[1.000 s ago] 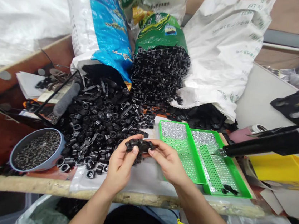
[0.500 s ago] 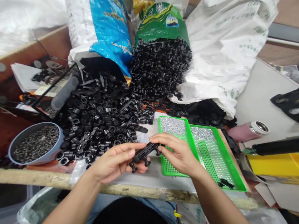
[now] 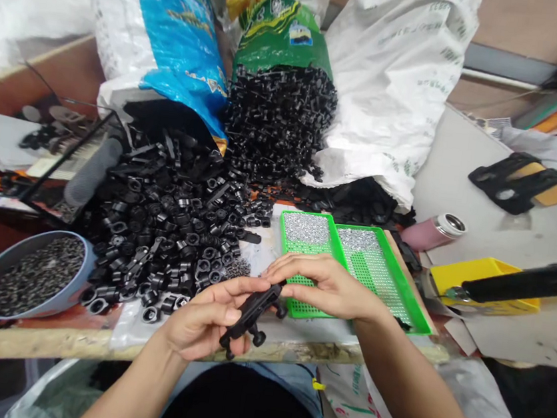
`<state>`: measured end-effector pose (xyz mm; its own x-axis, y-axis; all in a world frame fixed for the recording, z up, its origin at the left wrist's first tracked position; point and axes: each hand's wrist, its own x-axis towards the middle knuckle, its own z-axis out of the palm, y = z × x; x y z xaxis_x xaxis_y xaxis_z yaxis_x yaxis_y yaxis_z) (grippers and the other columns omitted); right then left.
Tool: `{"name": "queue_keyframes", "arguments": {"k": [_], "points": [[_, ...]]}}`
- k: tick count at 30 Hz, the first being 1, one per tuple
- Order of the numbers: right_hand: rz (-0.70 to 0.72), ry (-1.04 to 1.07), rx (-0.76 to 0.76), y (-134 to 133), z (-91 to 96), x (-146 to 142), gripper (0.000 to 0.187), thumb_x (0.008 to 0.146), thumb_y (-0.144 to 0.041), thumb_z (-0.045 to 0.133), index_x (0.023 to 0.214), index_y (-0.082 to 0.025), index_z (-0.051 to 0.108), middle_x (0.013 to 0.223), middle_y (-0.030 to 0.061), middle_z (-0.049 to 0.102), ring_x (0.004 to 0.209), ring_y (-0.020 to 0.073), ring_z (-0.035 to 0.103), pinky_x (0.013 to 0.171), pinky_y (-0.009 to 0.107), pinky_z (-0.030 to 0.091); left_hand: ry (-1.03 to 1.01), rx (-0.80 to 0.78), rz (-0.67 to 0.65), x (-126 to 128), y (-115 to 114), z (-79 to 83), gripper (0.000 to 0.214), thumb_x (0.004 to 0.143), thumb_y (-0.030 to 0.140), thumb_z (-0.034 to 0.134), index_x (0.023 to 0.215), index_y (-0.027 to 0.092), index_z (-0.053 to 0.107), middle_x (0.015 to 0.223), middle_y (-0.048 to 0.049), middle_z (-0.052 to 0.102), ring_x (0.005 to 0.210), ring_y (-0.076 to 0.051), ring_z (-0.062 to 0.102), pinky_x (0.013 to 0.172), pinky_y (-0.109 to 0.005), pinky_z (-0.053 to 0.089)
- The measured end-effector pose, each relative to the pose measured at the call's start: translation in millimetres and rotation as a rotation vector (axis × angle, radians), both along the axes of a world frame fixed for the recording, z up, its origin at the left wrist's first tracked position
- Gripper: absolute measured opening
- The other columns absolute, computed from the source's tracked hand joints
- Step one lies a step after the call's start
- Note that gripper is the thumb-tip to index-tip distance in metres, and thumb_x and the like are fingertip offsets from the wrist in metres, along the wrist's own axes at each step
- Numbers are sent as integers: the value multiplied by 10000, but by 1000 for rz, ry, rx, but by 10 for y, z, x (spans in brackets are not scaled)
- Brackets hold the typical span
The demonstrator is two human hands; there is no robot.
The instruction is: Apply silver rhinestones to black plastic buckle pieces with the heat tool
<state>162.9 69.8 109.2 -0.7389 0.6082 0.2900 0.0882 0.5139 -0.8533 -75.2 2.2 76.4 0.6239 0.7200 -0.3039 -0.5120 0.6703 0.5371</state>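
As sacks (image 3: pixel 177 36) crowd bench (image 3: pixel 41 346), left hand (image 3: pixel 199 324) holds bracket (image 3: pixel 251 310).

Black part (image 3: pixel 251 313); 2 green trays (image 3: pixel 355 238); yellow bin (image 3: pixel 472 271).

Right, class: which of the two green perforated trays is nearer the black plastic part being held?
The left green perforated plastic tray, beside the black pile; the right hand lies over its near end. The other tray sits further right.

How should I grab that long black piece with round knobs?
Pinch the black piece across its long flat middle, coming from the sides. The round knobs stick out below and would get in the way; the left hand holds it about there.
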Motion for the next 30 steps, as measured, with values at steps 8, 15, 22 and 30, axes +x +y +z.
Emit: {"name": "queue_keyframes", "arguments": {"k": [8, 15, 22, 30], "points": [[-662, -85, 721, -448, -44, 388, 435, 895, -173, 754, 1274, -373, 680, 1261, 19, 713, 1269, 285, 641, 1112, 538, 521, 210, 117, -17, 143, -99, -204, 434, 785, 350, 873, 1184, 227, 755, 677, -32, 747, 541, -155, 726, 582, -220, 578], [-1451, 506, 417, -230, -273, 1112, 532, 752, -390, 872, 1204, -258, 625, 1135, 65, 691, 984, 263, 732, 992, 537, 586, 590, 269, 120, 494, -217, -602, 493, 819, 384, 830, 1261, 198, 714, 731, -23, 716, 621, -180, 729, 600, -246, 571], [-1037, 521, -130, -55, -711, 438, 277, 861, -349, 751, 1073, -229, 619, 745, -31, 685, 615, 158, 691, 696, 363, 619, 776, 482, 242, 691, -52, -753, 429, 840, 347, 791, 1245, 217, 736, 1212, -131, 699, 619, -163, 738, 610, -263, 590], [-1146, 607, -191, 131, -866, 200, 308, 793, -345, 782, 998, -220, 590, 581, -85, 603, 464, 118, 604, 508, 278, 522, 833, 490, 183, 716, 15, -817, 460, 901, 409, 692, 1311, 200, 677, 1304, -146, 649, 692, -181, 770, 635, -269, 603]]}}
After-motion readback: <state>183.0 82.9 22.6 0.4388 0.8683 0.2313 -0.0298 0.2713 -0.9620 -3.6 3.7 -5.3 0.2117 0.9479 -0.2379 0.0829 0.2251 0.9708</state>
